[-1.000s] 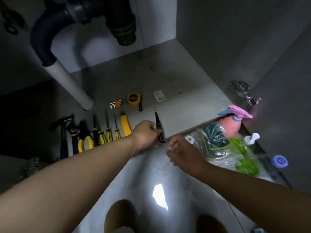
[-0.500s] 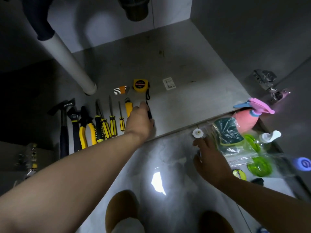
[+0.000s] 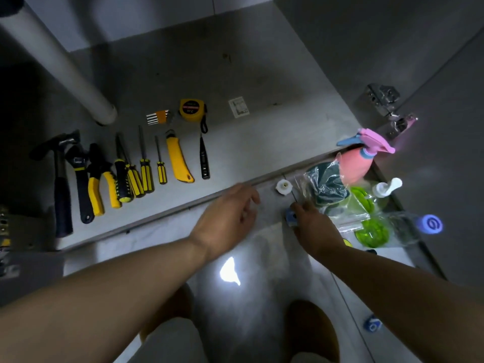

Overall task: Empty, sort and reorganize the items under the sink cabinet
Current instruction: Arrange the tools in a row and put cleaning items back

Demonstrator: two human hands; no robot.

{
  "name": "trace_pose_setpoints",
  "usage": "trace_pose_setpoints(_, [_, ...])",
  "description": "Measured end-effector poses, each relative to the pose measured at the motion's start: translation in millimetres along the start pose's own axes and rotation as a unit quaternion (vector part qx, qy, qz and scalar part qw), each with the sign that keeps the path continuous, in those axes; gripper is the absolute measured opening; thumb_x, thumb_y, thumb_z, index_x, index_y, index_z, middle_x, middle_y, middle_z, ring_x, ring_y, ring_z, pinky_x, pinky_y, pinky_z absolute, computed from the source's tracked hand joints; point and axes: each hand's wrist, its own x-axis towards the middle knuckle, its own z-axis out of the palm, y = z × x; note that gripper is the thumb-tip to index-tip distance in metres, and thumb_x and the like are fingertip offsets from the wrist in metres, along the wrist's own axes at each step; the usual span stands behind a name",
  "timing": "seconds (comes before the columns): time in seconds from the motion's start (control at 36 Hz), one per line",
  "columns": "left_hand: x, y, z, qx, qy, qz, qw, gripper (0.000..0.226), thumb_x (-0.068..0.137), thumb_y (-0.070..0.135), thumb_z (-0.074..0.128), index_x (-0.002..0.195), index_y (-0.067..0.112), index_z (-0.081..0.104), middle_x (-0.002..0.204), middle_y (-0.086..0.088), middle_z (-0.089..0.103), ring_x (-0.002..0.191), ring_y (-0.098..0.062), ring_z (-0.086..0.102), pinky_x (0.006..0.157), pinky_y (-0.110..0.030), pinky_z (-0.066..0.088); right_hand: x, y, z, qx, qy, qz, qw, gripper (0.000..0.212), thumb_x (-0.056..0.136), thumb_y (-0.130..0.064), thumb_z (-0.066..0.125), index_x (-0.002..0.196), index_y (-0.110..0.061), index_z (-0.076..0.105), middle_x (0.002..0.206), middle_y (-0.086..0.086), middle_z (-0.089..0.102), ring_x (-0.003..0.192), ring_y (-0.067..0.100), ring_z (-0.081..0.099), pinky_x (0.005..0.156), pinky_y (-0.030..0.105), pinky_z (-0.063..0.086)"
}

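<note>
Left hand [image 3: 227, 218] withdrawn (empty), one hammer [image 3: 61, 184]

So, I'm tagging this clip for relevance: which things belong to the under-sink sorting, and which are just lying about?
Job: hammer, pliers, utility knife, black pen-like tool, tape measure, spray bottle, small blue item in the grip of the right hand.
Just there: drain pipe, door hinge, sticker on the cabinet floor.

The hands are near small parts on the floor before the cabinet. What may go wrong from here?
The right hand pinches a small blue thing close to the white cap; a careless move may knock the cap away. The pink spray bottle stands right by the plastic bags; pulling a bag could tip it.
</note>
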Motion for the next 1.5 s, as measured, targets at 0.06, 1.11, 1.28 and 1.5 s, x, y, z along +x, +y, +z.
trace_pose_setpoints(0.06, [-12.0, -3.7, 14.4, -0.019, -0.05, -0.035, 0.998, 0.014, 0.095, 0.02, 0.057, 0.103, 0.032, 0.058, 0.085, 0.013, 0.051, 0.073, -0.003, 0.054, 0.062, -0.012, 0.037, 2.2, 0.8, 0.3, 0.006, 0.013, -0.007, 1.0, 0.043, 0.091, -0.015, 0.06, 0.133, -0.015, 0.05, 0.126, 0.014, 0.05, 0.095, 0.04, 0.065, 0.079, 0.046, 0.056])
trace_pose_setpoints(1.11, [-41.4, -40.2, 0.4, -0.288, -0.084, -0.263, 0.917, 0.042, 0.079, 0.008, 0.083, 0.117, 0.015, 0.066, 0.115, -0.004, 0.07, 0.106, -0.017, 0.068, 0.089, -0.025, 0.056, 75.2, -45.7, -12.3, -0.043, 0.004, 0.031, 0.999, 0.023, 0.091, -0.015, 0.059, 0.113, -0.007, 0.061, 0.118, 0.02, 0.055, 0.104, 0.04, 0.062, 0.091, 0.042, 0.052])
trace_pose_setpoints(1.28, [-35.6, -38.5, -13.4, -0.328, -0.103, -0.246, 0.906, 0.049, 0.077, 0.007, 0.085, 0.121, 0.015, 0.066, 0.116, -0.002, 0.072, 0.108, -0.014, 0.069, 0.097, -0.029, 0.056, 29.9, -63.6, -38.6, 0.092, -0.029, -0.08, 0.992, 0.008, 0.08, -0.013, 0.065, 0.085, -0.02, 0.065, 0.083, 0.0, 0.067, 0.077, 0.022, 0.065, 0.066, 0.027, 0.05])
trace_pose_setpoints(1.5, [-25.4, -29.1, -33.8, -0.373, -0.097, -0.241, 0.891, 0.037, 0.077, 0.013, 0.088, 0.111, 0.013, 0.074, 0.106, -0.001, 0.078, 0.104, -0.02, 0.072, 0.092, -0.033, 0.057, 48.9, -94.7, -125.2, 0.164, 0.062, -0.152, 0.973, 0.018, 0.076, -0.007, 0.074, 0.088, -0.021, 0.071, 0.076, -0.009, 0.066, 0.071, 0.011, 0.061, 0.068, 0.02, 0.046])
